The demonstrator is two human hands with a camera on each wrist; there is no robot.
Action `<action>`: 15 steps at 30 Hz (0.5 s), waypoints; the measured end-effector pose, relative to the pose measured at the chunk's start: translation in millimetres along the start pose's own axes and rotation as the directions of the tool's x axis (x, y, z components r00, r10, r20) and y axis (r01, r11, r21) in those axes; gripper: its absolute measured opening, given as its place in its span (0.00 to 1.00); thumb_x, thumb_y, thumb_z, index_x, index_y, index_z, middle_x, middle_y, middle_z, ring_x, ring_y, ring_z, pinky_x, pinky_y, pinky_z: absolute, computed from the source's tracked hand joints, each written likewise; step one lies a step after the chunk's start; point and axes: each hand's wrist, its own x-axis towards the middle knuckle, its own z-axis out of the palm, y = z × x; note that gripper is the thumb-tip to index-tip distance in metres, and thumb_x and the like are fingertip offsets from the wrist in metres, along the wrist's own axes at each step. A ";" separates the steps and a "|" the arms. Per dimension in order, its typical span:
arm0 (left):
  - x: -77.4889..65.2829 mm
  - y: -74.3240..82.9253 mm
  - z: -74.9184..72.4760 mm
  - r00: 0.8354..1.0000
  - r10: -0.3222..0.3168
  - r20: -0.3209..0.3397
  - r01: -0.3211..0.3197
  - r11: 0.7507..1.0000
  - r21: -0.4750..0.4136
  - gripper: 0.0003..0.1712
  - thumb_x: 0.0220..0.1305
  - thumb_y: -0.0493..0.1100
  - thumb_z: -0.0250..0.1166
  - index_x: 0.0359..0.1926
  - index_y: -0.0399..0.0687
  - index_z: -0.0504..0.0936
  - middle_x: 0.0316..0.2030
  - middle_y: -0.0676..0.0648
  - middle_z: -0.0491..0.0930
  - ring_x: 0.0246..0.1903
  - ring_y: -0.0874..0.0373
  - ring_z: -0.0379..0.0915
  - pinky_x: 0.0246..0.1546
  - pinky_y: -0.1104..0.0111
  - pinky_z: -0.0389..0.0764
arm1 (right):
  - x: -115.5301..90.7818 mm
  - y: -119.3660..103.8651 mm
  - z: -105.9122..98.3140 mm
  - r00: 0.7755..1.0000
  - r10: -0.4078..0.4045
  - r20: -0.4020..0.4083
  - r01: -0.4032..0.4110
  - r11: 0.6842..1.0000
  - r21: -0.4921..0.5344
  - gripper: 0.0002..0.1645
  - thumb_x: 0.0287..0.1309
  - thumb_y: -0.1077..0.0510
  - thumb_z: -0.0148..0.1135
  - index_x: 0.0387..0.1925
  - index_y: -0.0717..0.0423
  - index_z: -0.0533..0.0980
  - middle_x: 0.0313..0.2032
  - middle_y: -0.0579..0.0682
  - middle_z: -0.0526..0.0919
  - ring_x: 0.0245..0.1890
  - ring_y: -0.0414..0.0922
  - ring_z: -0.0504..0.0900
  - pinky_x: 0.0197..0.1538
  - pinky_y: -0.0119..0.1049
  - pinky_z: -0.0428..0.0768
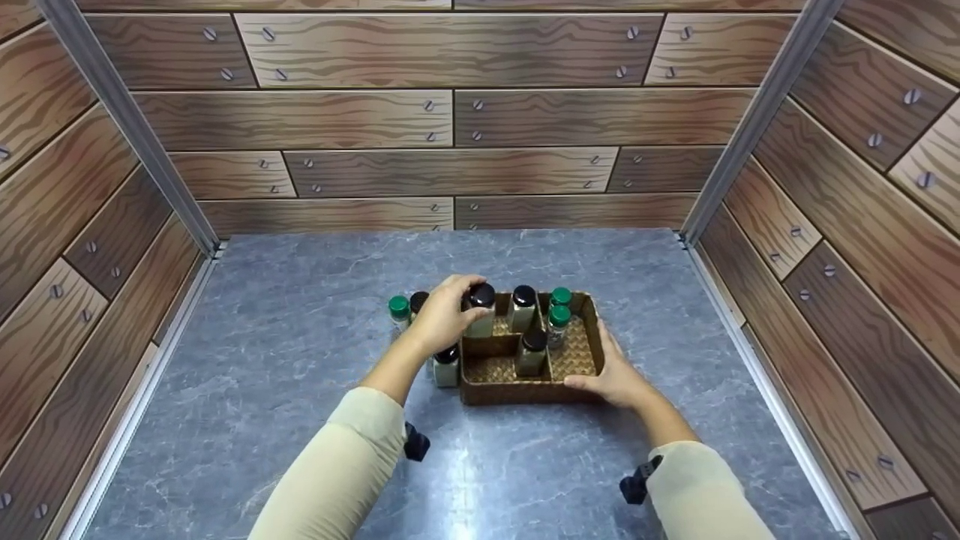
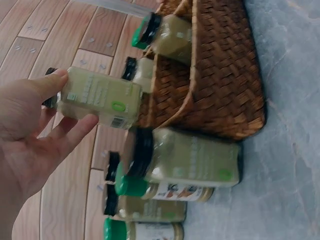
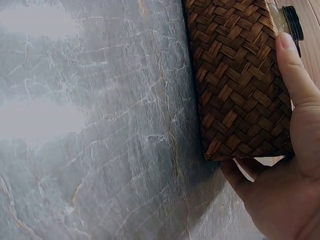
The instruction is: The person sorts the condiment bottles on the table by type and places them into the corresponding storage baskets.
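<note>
My left hand [image 1: 442,319] grips a clear spice jar [image 2: 100,95] with a black cap, fingers and thumb around its upper part. The jar hangs upright over the back left compartment of a woven basket [image 1: 525,394]. My right hand [image 1: 619,375] holds that basket at its front right corner, thumb on the front rim and fingers along the right side. Inside the basket stand a black-capped jar [image 1: 523,311] at the back, another black-capped jar [image 1: 532,356] in the front compartment, and two green-capped bottles [image 1: 558,322] at the right.
Left of the basket several more jars stand on the grey marbled table [image 1: 300,360]: a black-capped jar [image 1: 445,369] close to the basket wall, and green-capped bottles [image 2: 165,191] among them. Wood-patterned walls [image 1: 450,120] enclose the table at the back and both sides.
</note>
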 end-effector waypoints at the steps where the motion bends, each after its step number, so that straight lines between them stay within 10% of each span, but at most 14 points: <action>1: 1.0 0.0 3.1 1.000 0.004 -0.009 -0.004 1.000 -0.005 0.33 0.72 0.45 0.73 0.74 0.44 0.77 0.70 0.38 0.78 0.67 0.42 0.79 0.71 0.53 0.82 | 0.1 0.2 -0.1 1.000 -0.002 0.001 0.002 1.000 0.004 0.89 0.52 0.44 0.86 0.87 0.57 0.26 0.86 0.70 0.31 0.85 0.74 0.40 0.85 0.70 0.44; 15: 16.0 -2.6 27.2 0.998 0.006 -0.067 -0.004 1.000 0.031 0.31 0.74 0.45 0.71 0.75 0.48 0.76 0.71 0.40 0.78 0.71 0.43 0.75 0.76 0.52 0.76 | -0.1 1.7 1.5 1.000 -0.001 -0.013 0.001 1.000 -0.005 0.88 0.52 0.43 0.86 0.87 0.59 0.27 0.87 0.69 0.32 0.86 0.73 0.38 0.86 0.69 0.43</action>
